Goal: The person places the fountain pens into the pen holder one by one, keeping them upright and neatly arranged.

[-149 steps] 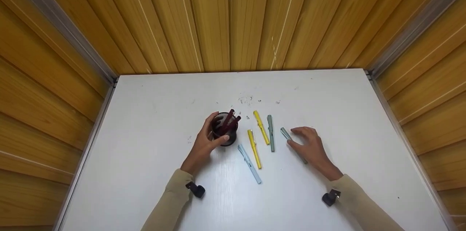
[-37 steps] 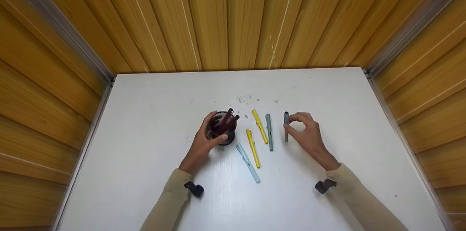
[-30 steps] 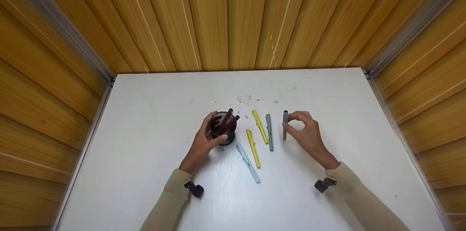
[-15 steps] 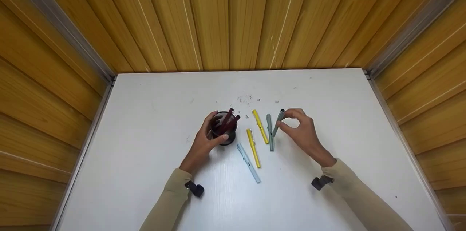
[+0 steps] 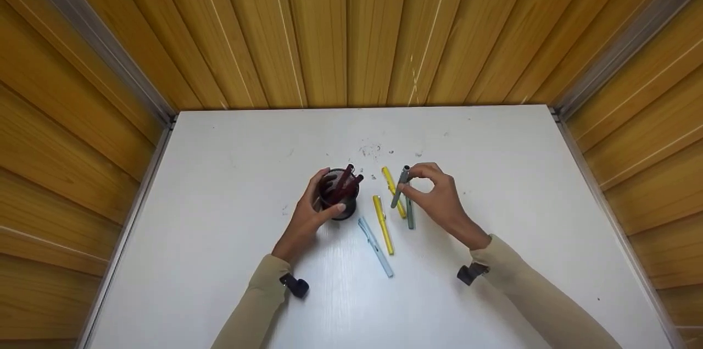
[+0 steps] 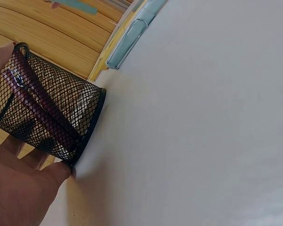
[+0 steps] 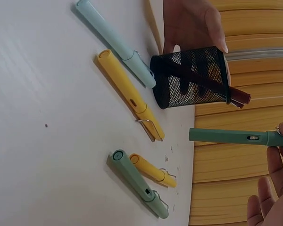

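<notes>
My left hand [image 5: 306, 217] grips a black mesh pen cup [image 6: 54, 101] round its side, on the table. Two dark red pens [image 7: 198, 77] lean inside the cup, their ends past the rim. My right hand [image 5: 439, 199] pinches a green pen [image 7: 231, 136] near its capped end, above the table and to the right of the cup. In the head view this pen overlaps a yellow pen [image 5: 386, 176] and a second green pen [image 5: 411, 216] that lie on the table. Closer to the cup lie another yellow pen [image 5: 383, 225] and a light blue pen [image 5: 375, 247].
The white table [image 5: 236, 189] carries several dark marks [image 5: 370, 149] behind the pens. Wood-patterned panels [image 5: 329, 30] enclose its back and sides. A small black camera [image 5: 296, 286] sits on the left wrist, with another camera [image 5: 472, 273] on the right.
My right hand has picked the green pen up off the table, turned it upright, and carried it left toward the cup. The left hand and cup have stayed in place.
</notes>
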### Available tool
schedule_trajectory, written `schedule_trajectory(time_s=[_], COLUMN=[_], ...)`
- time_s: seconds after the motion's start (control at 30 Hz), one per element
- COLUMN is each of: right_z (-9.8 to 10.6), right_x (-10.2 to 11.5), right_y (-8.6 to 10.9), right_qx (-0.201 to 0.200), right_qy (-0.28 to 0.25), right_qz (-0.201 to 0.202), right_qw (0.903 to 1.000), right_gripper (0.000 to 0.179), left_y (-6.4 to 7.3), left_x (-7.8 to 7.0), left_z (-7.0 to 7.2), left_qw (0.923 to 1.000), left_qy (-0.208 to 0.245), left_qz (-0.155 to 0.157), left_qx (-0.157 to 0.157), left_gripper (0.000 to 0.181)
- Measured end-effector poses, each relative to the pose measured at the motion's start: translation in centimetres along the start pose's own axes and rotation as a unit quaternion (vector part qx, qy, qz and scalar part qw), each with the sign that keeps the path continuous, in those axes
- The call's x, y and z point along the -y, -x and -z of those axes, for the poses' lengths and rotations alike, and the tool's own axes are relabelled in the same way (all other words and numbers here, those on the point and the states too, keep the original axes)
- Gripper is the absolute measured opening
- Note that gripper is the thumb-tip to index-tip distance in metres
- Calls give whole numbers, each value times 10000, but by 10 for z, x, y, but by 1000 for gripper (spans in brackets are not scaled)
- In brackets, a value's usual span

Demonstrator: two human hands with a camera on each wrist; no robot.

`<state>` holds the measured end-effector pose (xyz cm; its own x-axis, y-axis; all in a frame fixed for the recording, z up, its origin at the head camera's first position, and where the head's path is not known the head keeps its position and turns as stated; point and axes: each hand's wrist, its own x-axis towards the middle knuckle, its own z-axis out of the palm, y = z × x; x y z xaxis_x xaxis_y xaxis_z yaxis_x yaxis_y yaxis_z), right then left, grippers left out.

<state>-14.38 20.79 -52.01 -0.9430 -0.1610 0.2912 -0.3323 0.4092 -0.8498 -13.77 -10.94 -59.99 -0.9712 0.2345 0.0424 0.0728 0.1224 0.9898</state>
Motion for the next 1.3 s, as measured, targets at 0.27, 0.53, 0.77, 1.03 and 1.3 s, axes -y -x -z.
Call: schedule_trajectory(time_s=[0.27,0.53,0.77,1.03,1.3], right_z=[-9,-13,-17,-25,-38], right_x=[13,25,33,41,42], right_y=[-8,-15,-21,-25,-22], right_qx=[21,64,163,105,150], right_qy=[-155,-332,-459,-601,-649], right_qz=[-74,119,165,117,64], right_qw=[9999,9994,9987,9981,9978], right_gripper=[21,21,18,17,15], left_y=[0,-1,-2,-2,-3], left_x=[1,-1,-1,-1,-1], left_z=[1,2,2,2,1], left_qw=[10000,10000,9999,9999,9998], left_qy=[86,80,80,144,145], left_qz=[-16,20,7,-1,28], left_qx=[32,52,77,87,92], left_gripper=[92,93,95,96,96])
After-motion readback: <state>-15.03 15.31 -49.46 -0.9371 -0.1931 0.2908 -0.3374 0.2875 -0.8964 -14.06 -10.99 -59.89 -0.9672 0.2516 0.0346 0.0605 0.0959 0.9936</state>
